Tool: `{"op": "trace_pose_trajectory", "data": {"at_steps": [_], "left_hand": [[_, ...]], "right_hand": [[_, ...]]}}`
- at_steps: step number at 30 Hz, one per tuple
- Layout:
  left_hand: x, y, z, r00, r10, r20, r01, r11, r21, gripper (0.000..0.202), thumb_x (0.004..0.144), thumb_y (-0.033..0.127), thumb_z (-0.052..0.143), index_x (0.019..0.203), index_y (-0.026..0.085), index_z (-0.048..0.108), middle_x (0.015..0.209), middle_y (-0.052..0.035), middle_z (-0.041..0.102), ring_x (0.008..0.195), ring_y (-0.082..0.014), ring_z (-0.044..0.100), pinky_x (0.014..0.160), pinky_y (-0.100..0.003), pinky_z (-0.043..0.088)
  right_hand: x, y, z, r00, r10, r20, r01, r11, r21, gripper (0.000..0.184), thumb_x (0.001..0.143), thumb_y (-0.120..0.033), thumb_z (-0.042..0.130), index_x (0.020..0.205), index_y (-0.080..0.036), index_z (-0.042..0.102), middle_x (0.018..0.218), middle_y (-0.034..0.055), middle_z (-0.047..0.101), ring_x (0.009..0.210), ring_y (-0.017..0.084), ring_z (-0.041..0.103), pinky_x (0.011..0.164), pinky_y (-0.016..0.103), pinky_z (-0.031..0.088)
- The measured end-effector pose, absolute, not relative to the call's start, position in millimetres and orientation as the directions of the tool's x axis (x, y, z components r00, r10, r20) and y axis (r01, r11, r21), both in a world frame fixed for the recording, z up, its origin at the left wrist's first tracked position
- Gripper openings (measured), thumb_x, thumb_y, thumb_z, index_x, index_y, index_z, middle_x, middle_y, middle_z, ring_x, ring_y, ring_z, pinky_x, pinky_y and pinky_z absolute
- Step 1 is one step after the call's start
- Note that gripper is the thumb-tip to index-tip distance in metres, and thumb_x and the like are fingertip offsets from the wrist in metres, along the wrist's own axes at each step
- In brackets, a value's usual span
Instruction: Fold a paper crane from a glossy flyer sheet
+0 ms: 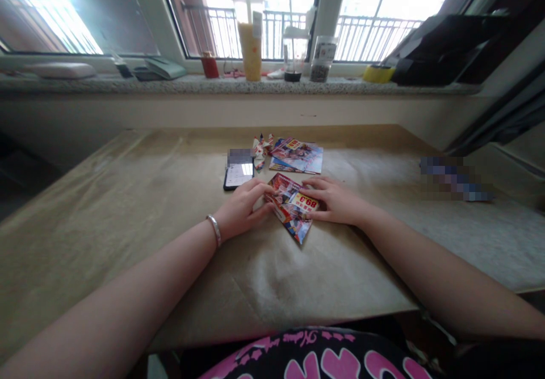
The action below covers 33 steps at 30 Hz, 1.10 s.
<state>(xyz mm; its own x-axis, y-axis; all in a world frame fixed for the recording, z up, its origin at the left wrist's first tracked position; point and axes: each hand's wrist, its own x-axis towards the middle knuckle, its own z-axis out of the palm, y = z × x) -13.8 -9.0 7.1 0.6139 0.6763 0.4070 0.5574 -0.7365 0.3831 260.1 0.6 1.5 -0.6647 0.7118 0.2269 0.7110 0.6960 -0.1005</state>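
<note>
Two bare hands meet at a folded, brightly printed leaflet (pixel 293 207) lying around the middle of the table (pixel 149 242), one pointed corner turned toward the near edge and a yellow price panel reading upside down. At its left side, the left hand (pixel 246 207), with a silvery bracelet (pixel 214 230) at the wrist, has its fingers and thumb bent in to the paper; whether they pinch it cannot be told. The right hand (pixel 334 200) is unclenched, its fingers spread over the right part of the leaflet, thumb nearer the table's near edge. Beyond the left hand, toward the far edge, lies a phone (pixel 238 175) with its screen lit. Just right of the phone sits a small folded paper piece (pixel 260 150) with pointed tips, and beside that, nearer the far edge than the leaflet, a loose pile of printed sheets (pixel 300 156). Toward the table's right edge is a blurred bluish item (pixel 455 178). Past the far edge, the windowsill (pixel 166 86) carries a tall yellow cup (pixel 251 55), a red container (pixel 209 65) and a roll of yellow tape (pixel 378 73).
</note>
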Motion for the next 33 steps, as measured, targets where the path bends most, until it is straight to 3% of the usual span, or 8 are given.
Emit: {"op": "trace_pose_trajectory", "data": {"at_steps": [6,12,15,19,24,28,30,33], "left_hand": [[-17.0,-4.4,9.3,0.669,0.62,0.411,0.571,-0.782,0.25,0.028,0.092,0.029,0.04,0.081,0.018,0.063,0.093,-0.0062,0.065,0.087,-0.0177,0.058,0.082,-0.033,0.044],[-17.1,-4.2,10.4,0.733,0.591,0.338,0.6,-0.795,0.091,0.025,0.089,0.032,0.047,0.08,0.019,0.066,0.089,-0.0039,0.069,0.088,-0.0182,0.06,0.085,-0.034,0.042],[-17.4,-4.7,11.2,0.744,0.595,0.304,0.594,-0.797,0.105,0.025,0.091,0.032,0.046,0.086,0.02,0.067,0.091,-0.0042,0.069,0.088,-0.0172,0.061,0.084,-0.033,0.041],[-17.6,-6.0,11.2,0.827,0.488,0.279,0.47,-0.873,0.134,0.026,0.093,0.032,0.044,0.104,0.028,0.067,0.107,-0.0015,0.068,0.094,-0.0168,0.059,0.084,-0.033,0.04],[-14.3,-7.5,10.2,0.822,0.496,0.281,0.457,-0.868,0.195,0.026,0.093,0.032,0.044,0.101,0.027,0.068,0.107,-0.0012,0.068,0.096,-0.017,0.06,0.085,-0.032,0.041],[-15.6,2.2,13.9,0.692,0.603,0.396,0.524,-0.798,0.299,0.024,0.091,0.031,0.044,0.099,0.021,0.064,0.108,-0.0038,0.067,0.103,-0.0174,0.057,0.095,-0.034,0.04],[-21.2,14.1,16.0,0.485,0.739,0.467,0.67,-0.657,0.344,0.022,0.088,0.031,0.044,0.096,0.019,0.061,0.107,-0.0052,0.066,0.104,-0.0203,0.056,0.097,-0.039,0.04],[-33.8,38.1,16.0,0.222,0.872,0.436,0.823,-0.407,0.395,0.025,0.082,0.029,0.045,0.103,0.02,0.055,0.113,-0.0072,0.061,0.109,-0.026,0.051,0.096,-0.045,0.04]], "right_hand": [[266.8,4.4,1.9,-0.626,0.757,0.187,0.763,0.644,-0.055,0.066,0.08,-0.063,0.049,0.129,-0.02,0.055,0.133,0.0129,0.052,0.122,0.032,0.047,0.102,0.047,0.04],[267.2,2.8,5.5,-0.608,0.78,0.152,0.787,0.616,-0.014,0.066,0.081,-0.061,0.049,0.13,-0.018,0.054,0.135,0.0128,0.05,0.123,0.032,0.045,0.102,0.046,0.04],[264.7,0.7,7.4,-0.594,0.791,0.15,0.8,0.601,-0.002,0.064,0.082,-0.06,0.049,0.129,-0.016,0.055,0.135,0.0135,0.05,0.123,0.032,0.045,0.102,0.046,0.04],[261.4,-0.8,7.8,-0.572,0.802,0.169,0.815,0.58,0.005,0.061,0.084,-0.056,0.048,0.126,-0.014,0.057,0.133,0.0149,0.052,0.124,0.032,0.045,0.103,0.046,0.039],[260.1,-1.1,3.8,-0.591,0.775,0.225,0.789,0.613,-0.042,0.052,0.085,-0.049,0.051,0.126,-0.018,0.057,0.135,0.0121,0.051,0.125,0.03,0.044,0.104,0.046,0.039],[259.0,-1.4,1.2,-0.584,0.732,0.351,0.757,0.647,-0.091,0.034,0.085,-0.041,0.053,0.111,-0.025,0.067,0.138,0.007,0.047,0.132,0.031,0.033,0.107,0.049,0.034],[258.3,-1.6,0.9,-0.582,0.72,0.378,0.744,0.659,-0.11,0.031,0.084,-0.04,0.055,0.107,-0.025,0.069,0.139,0.0069,0.046,0.134,0.032,0.03,0.107,0.052,0.033],[258.1,-1.2,0.6,-0.593,0.72,0.36,0.728,0.671,-0.143,0.03,0.084,-0.039,0.055,0.107,-0.025,0.069,0.137,0.0069,0.048,0.132,0.032,0.032,0.106,0.053,0.034]]}}
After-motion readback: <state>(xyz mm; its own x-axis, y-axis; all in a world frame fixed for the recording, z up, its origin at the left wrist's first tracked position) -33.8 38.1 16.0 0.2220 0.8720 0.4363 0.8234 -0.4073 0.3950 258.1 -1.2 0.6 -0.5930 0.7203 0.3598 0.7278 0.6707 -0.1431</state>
